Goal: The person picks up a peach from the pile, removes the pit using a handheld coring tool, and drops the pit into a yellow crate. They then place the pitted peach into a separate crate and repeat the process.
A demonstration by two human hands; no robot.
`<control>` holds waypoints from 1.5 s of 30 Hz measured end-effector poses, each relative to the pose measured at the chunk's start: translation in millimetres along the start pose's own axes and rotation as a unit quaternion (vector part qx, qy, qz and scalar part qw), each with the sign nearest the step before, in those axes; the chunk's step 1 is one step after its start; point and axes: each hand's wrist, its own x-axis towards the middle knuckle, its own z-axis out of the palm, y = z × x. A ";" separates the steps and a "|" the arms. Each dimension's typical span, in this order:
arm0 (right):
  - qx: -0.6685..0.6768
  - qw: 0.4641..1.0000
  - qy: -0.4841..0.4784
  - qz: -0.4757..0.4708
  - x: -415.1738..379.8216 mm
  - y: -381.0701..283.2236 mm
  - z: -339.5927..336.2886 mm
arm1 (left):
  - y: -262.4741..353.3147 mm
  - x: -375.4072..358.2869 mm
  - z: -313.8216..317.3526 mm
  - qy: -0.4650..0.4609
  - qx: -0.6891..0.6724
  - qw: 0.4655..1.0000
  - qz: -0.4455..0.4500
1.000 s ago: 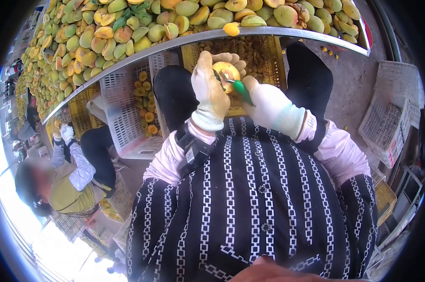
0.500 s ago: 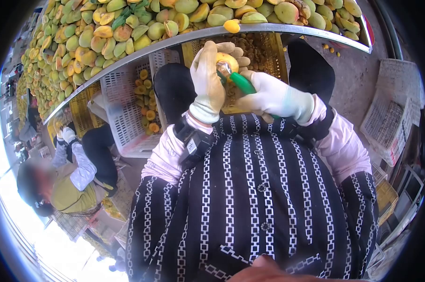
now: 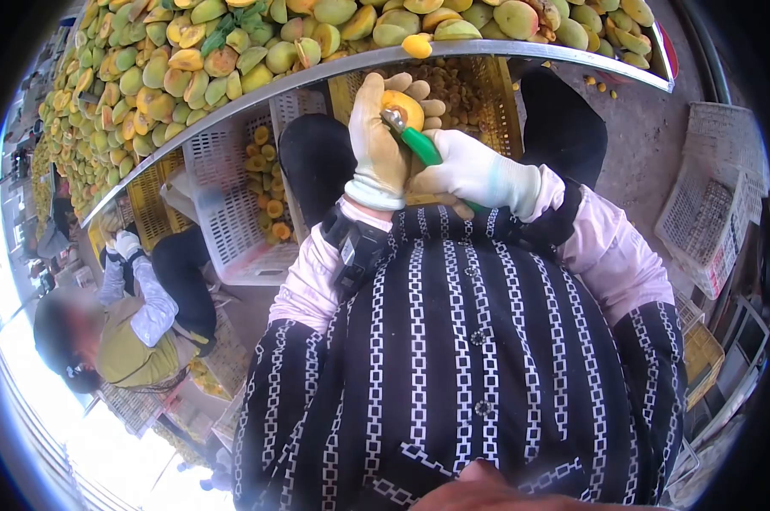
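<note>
My left hand (image 3: 374, 149), in a pale work glove with stained fingers, cups a yellow-orange peach half (image 3: 409, 109), its cut face showing. In my gloved right hand (image 3: 478, 169) is a green-handled tool (image 3: 422, 146) with a small metal head, which touches the cut face near its middle. Both hands are over a yellow crate (image 3: 502, 102) between my knees, which holds many small brown pieces that look like pits. A small yellow fruit piece (image 3: 417, 46) lies on the metal rim of the table (image 3: 351, 61) just beyond my hands.
Halved peaches (image 3: 172, 77) are heaped on the table. Left of my knee, a white crate (image 3: 223, 196) holds hollowed halves (image 3: 270, 183). Another person (image 3: 138, 332) sits farther left, gloved hands near a yellow crate. White crates (image 3: 708, 204) stand at the right.
My right hand has moved slightly left, and the tool has turned, its metal head now lying at the left of the cut face. The peach half faces me more.
</note>
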 end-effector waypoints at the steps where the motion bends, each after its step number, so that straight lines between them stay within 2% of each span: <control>1: 0.095 0.993 -0.073 0.002 -0.8 2.1 -6.4 | 0.6 -1.3 0.1 -0.003 0.006 1.000 -0.009; 2: 0.188 0.971 -0.147 0.004 -2.3 4.8 -11.1 | 0.9 -1.5 1.1 -0.002 0.006 1.000 -0.008; 4: 0.240 0.957 -0.163 -0.003 -1.5 11.8 -11.6 | 0.9 -3.0 5.4 -0.032 0.078 0.993 0.077; 6: 0.283 0.942 -0.179 -0.024 2.4 12.0 -10.2 | -1.8 0.4 7.0 -0.026 0.058 0.995 0.071; 7: 0.215 0.963 -0.156 -0.041 3.2 7.7 -9.8 | -4.2 3.4 6.6 0.006 0.027 0.997 0.067; 8: 0.105 0.990 -0.089 -0.038 3.2 2.0 -6.4 | -7.1 6.7 4.9 0.039 -0.005 0.997 0.064; 9: 0.104 0.990 -0.090 -0.037 2.1 2.9 -7.5 | -10.1 9.5 1.1 0.045 -0.018 0.996 0.077; 12: -0.060 0.997 -0.006 -0.043 -1.6 4.1 -20.0 | -13.2 16.5 -3.1 0.063 -0.127 0.990 0.012; 13: -0.069 0.997 0.006 0.046 -6.0 1.1 -25.3 | -11.8 19.5 -6.4 0.051 -0.158 0.986 0.024; 14: -0.216 0.973 0.022 0.074 -14.8 -3.8 -30.0 | -9.3 20.5 -10.2 0.078 -0.179 0.980 0.049; 16: -0.427 0.902 0.027 -0.057 -15.6 31.0 -34.7 | -1.7 26.5 -24.1 0.087 -0.214 0.971 0.060; 17: -0.464 0.882 0.075 0.035 -15.7 37.2 -35.9 | -1.4 26.3 -27.8 0.065 -0.204 0.975 0.058; 18: -0.470 0.867 0.161 0.030 -19.1 26.3 -30.6 | -0.8 22.0 -24.7 0.063 -0.204 0.975 0.059; 20: -0.311 0.917 0.239 -0.074 -10.1 26.2 -30.4 | -2.5 13.6 -16.0 0.005 -0.048 0.994 0.101; 21: -0.273 0.915 0.271 -0.121 -6.7 15.9 -24.6 | -6.9 12.3 -17.7 -0.039 -0.005 0.991 0.124; 22: -0.243 0.913 0.282 -0.166 -1.8 9.9 -19.3 | -8.3 8.6 -14.5 -0.042 -0.004 0.992 0.120; 24: -0.228 0.931 0.214 -0.189 9.2 4.6 -15.9 | -8.9 1.8 -8.9 -0.081 0.064 0.984 0.148; 26: -0.326 0.882 0.261 -0.219 18.9 13.1 -6.2 | -10.6 0.6 -8.3 -0.075 0.046 0.984 0.155; 29: -0.422 0.807 0.217 -0.352 12.3 18.9 1.5 | -5.3 5.4 -19.2 -0.001 -0.143 0.986 0.086; 30: -0.442 0.809 0.198 -0.335 9.2 23.8 -3.2 | -2.4 7.7 -21.9 0.003 -0.143 0.986 0.091; 32: -0.474 0.837 0.209 -0.176 5.7 38.7 -23.1 | 3.0 12.8 -22.9 0.019 -0.233 0.966 0.108; 34: -0.459 0.837 0.280 -0.106 -2.0 44.8 -40.2 | 7.5 8.9 -20.8 0.012 -0.215 0.971 0.108; 35: -0.315 0.899 0.293 -0.079 0.6 47.4 -45.1 | 6.2 5.3 -19.2 0.003 -0.163 0.980 0.113; 36: -0.139 0.945 0.275 -0.107 1.5 37.0 -43.3 | 5.5 0.5 -13.9 -0.007 -0.109 0.987 0.115; 38: 0.073 0.979 0.190 -0.031 -1.8 1.5 -27.2 | -2.9 -1.8 -4.7 -0.017 -0.074 0.991 0.113; 40: 0.095 0.985 0.127 -0.074 18.3 1.6 -15.8 | -7.9 -3.3 1.7 -0.081 -0.012 0.979 0.187; 42: 0.127 0.975 0.149 -0.103 28.7 6.9 -8.2 | -5.0 -7.0 0.0 -0.089 -0.031 0.981 0.172; 44: 0.067 0.945 0.246 -0.206 42.2 16.0 -12.5 | 2.2 0.5 -20.5 -0.168 0.076 0.976 0.118; 45: -0.032 0.945 0.273 -0.176 30.4 6.4 -14.6 | 9.4 -7.7 -18.3 -0.145 0.085 0.983 0.078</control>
